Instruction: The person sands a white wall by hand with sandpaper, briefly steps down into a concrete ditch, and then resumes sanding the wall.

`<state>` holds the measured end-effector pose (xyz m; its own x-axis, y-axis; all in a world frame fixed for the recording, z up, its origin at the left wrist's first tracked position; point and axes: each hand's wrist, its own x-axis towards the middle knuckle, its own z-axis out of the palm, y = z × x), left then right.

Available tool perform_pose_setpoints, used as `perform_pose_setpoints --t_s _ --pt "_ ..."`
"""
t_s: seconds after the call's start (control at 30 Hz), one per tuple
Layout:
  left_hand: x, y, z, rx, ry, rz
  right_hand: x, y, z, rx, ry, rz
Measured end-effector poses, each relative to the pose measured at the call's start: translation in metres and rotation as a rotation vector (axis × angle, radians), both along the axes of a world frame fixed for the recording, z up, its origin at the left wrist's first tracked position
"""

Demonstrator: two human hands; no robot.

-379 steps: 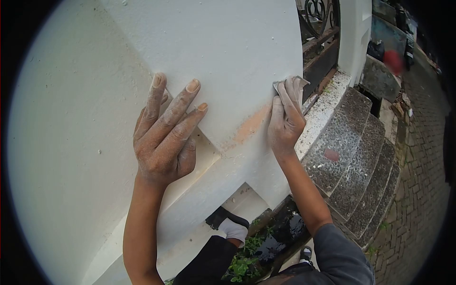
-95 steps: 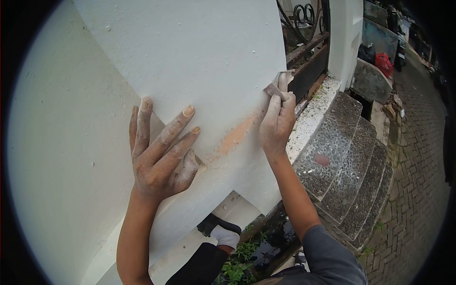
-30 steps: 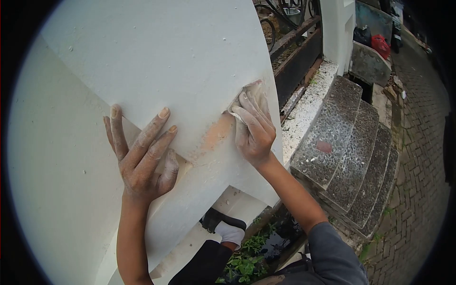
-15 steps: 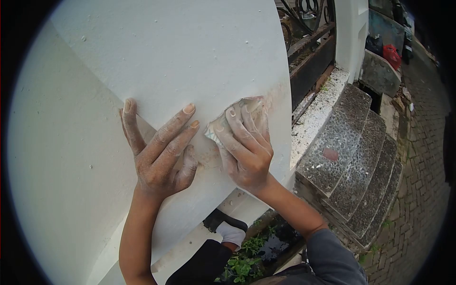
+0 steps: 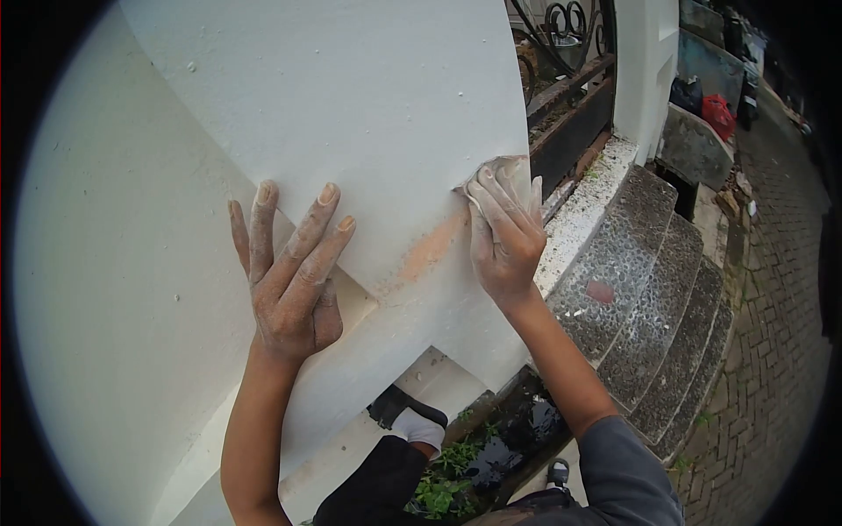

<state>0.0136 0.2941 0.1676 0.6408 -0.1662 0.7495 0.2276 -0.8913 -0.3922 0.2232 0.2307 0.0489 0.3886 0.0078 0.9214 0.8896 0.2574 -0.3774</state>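
A white wall (image 5: 377,105) with small bumps fills the left and middle of the view. My left hand (image 5: 294,272), dusty with white powder, rests at the wall with its fingers spread and nothing held. Near the wall's right edge, my right hand (image 5: 509,232) presses a crumpled, pale sheet (image 5: 511,164) flat against the surface; the sheet looks like sandpaper, partly hidden under the fingers. Between the hands lies a bare orange-pink patch (image 5: 431,250) on the wall.
Rounded stone steps (image 5: 614,280) stand at the right, beside a brick-paved path (image 5: 754,368). A dark metal gate (image 5: 570,131) is behind the wall's edge. Below are plants (image 5: 447,482), a water-filled ditch (image 5: 504,443) and my shoe (image 5: 403,408). A red bag (image 5: 719,117) lies farther off.
My right hand has slid right and slightly up with the sheet to the wall's edge, uncovering the orange-pink patch. My left hand's fingers are spread wider.
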Motion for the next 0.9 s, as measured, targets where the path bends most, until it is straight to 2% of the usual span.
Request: perform_pose_setpoints --t_s 0.07,0.13,0.17,0.27,0.33,0.43,0.5,0.57,0.67,0.73,0.77,0.83,0.9 --pt "0.004 -0.001 0.001 -0.015 -0.023 -0.038 0.006 0.002 0.006 0.042 0.201 0.06" --pt "0.008 -0.004 -0.001 -0.028 -0.035 -0.033 -0.051 -0.001 0.004 0.005 0.115 0.077" --pt "0.009 -0.005 0.0 -0.032 -0.035 -0.03 -0.079 -0.014 0.009 -0.082 0.01 0.178" --pt "0.001 -0.01 0.003 0.051 0.027 0.029 -0.065 -0.018 0.002 -0.141 -0.198 0.159" --pt "0.0 -0.006 0.002 0.005 0.008 0.013 -0.008 -0.008 0.003 -0.053 0.003 0.036" --pt "0.003 -0.01 0.001 -0.015 -0.037 0.012 -0.01 0.002 0.01 0.072 0.371 0.154" --pt "0.007 -0.012 0.005 -0.007 -0.063 -0.005 -0.077 -0.019 0.015 -0.056 0.137 0.239" --pt "0.0 -0.014 0.007 -0.026 -0.054 -0.019 -0.114 -0.056 0.018 -0.239 -0.17 0.635" --pt "-0.014 -0.024 0.011 -0.064 0.001 0.002 -0.094 -0.082 0.0 -0.248 0.056 0.842" --pt "-0.019 -0.041 0.004 -0.25 -0.09 -0.06 -0.069 -0.104 -0.001 -0.254 0.449 0.866" --pt "-0.021 -0.052 -0.001 -0.344 -0.133 -0.093 -0.057 -0.112 -0.002 -0.228 0.659 0.955" --pt "-0.016 -0.082 -0.014 -0.705 -0.173 -0.086 -0.039 -0.121 -0.004 -0.172 1.093 1.11" --pt "-0.007 -0.101 -0.03 -1.018 -0.138 -0.113 -0.038 -0.127 0.002 -0.117 1.265 1.221"
